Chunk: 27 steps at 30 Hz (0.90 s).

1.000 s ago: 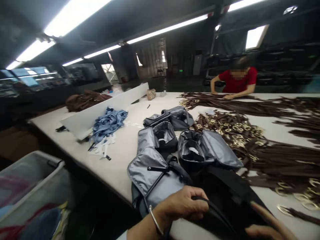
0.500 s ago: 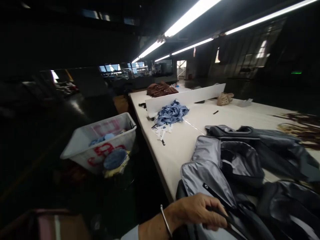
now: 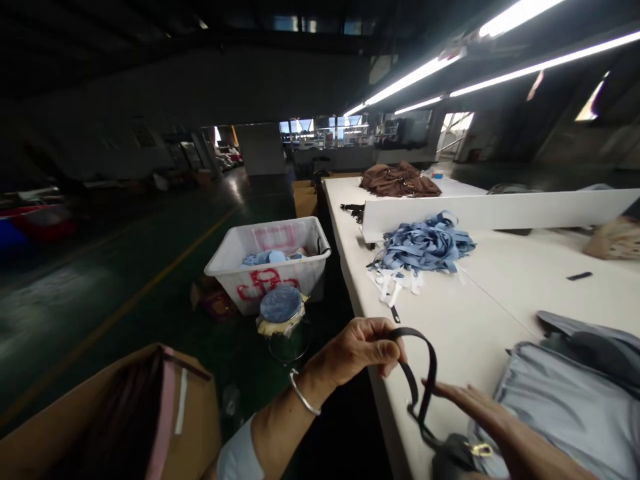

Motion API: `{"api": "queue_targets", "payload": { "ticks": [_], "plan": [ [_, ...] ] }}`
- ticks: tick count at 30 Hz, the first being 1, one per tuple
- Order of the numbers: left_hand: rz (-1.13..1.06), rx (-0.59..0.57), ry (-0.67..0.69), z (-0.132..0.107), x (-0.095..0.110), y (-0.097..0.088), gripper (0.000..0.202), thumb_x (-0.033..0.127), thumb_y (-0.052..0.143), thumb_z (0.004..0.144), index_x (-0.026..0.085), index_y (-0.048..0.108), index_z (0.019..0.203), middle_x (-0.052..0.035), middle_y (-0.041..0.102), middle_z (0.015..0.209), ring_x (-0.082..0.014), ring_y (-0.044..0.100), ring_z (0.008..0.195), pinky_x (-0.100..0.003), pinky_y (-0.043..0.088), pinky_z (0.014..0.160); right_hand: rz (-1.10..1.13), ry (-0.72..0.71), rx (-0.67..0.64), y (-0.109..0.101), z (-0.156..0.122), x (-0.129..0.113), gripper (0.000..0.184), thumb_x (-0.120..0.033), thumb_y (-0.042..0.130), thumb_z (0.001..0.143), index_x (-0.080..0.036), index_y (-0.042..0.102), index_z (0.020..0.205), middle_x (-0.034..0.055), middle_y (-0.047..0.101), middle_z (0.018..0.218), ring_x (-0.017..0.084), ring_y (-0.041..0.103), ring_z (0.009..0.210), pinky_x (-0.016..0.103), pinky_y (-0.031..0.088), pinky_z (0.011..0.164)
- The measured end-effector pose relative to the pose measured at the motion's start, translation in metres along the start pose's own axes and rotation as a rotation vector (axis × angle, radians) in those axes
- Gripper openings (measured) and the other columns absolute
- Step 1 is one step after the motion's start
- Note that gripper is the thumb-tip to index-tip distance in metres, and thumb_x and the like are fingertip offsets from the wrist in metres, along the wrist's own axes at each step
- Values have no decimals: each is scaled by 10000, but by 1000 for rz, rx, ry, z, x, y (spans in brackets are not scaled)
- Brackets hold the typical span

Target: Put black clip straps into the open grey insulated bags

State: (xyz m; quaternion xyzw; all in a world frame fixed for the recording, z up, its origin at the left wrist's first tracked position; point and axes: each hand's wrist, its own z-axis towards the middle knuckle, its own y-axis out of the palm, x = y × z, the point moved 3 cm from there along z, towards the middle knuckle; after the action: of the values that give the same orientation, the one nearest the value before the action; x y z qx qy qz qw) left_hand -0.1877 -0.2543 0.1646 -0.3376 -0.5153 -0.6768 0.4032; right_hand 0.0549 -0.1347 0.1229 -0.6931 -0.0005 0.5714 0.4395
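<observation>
My left hand, with a silver bangle at the wrist, pinches a narrow black strap above the table's near edge. The strap bends in a loop and runs down toward a dark fabric piece at the bottom, where a gold-coloured metal clasp shows. My right hand comes in from the lower right, fingers stretched out, their tips beside the strap's loop. Just beyond it, a grey-lined bag lies on the white table.
A pile of blue straps lies before a white upright board, with brown fabric behind. On the floor to the left stand a white bin, a stool with a blue seat and a cardboard box.
The view has swung left. My left hand has moved away from the grey-lined bags to the table edge, lifting the strap into a loop. My right hand has come into view.
</observation>
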Motion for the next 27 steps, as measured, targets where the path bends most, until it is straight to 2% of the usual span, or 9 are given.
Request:
{"api": "queue_targets", "payload": {
  "ticks": [3,5,8,10,12,17,20,24,27],
  "plan": [
    [181,-14,-100,-3,11,-13,477,552,793,712,115,633,816,0,581,685,-76,495,554,-227,365,543,23,16,-63,31,47,-31,842,-386,874,574,-299,571,1355,124,641,1319,355,629,1137,412,547,930],
    [273,-12,-131,-6,20,-22,500,583,774,711,120,625,829,11,567,698,-81,503,574,-223,394,560,71,-42,-133,52,76,-53,751,-397,817,676,-261,551,1365,121,664,1255,298,654,1034,382,549,881],
    [425,70,-78,-15,41,-40,487,592,727,755,127,611,842,27,549,668,-80,491,575,-213,390,556,88,-124,-322,80,112,-85,356,-425,702,808,-192,681,1077,48,701,886,175,603,724,264,485,625],
    [522,146,-17,-25,61,-52,461,578,700,788,131,603,838,36,532,645,-79,478,575,-206,369,544,84,-178,-392,92,130,-106,271,-443,647,854,-180,679,914,-4,624,710,119,493,599,235,374,519],
    [602,209,37,-38,85,-62,435,556,686,811,128,610,846,40,518,657,-76,467,587,-204,353,545,95,-261,-398,98,146,-130,268,-448,642,857,-187,682,906,-20,597,680,108,459,583,232,345,509],
    [884,425,170,-89,144,-82,378,486,693,825,113,644,793,33,494,714,-86,438,661,-213,347,608,55,-417,-319,102,172,-189,294,-475,655,838,-194,716,900,-5,667,722,139,567,651,235,427,568],
    [1044,546,194,-124,169,-91,355,460,675,844,117,642,760,31,477,729,-93,437,683,-214,340,616,69,-463,-363,110,179,-214,379,-513,558,895,-161,696,881,25,695,761,162,638,729,266,493,667],
    [1052,625,239,-158,175,-91,365,468,700,820,112,637,771,26,472,772,-101,461,723,-228,370,668,232,-453,-448,132,175,-228,434,-559,532,891,-143,655,914,24,654,700,130,608,579,264,502,563],
    [875,591,214,-164,154,-80,400,508,692,818,114,619,805,36,468,744,-100,476,704,-233,382,662,298,-433,-501,158,164,-220,419,-524,693,787,-160,665,991,26,654,726,126,585,583,236,485,501]
  ]
}}
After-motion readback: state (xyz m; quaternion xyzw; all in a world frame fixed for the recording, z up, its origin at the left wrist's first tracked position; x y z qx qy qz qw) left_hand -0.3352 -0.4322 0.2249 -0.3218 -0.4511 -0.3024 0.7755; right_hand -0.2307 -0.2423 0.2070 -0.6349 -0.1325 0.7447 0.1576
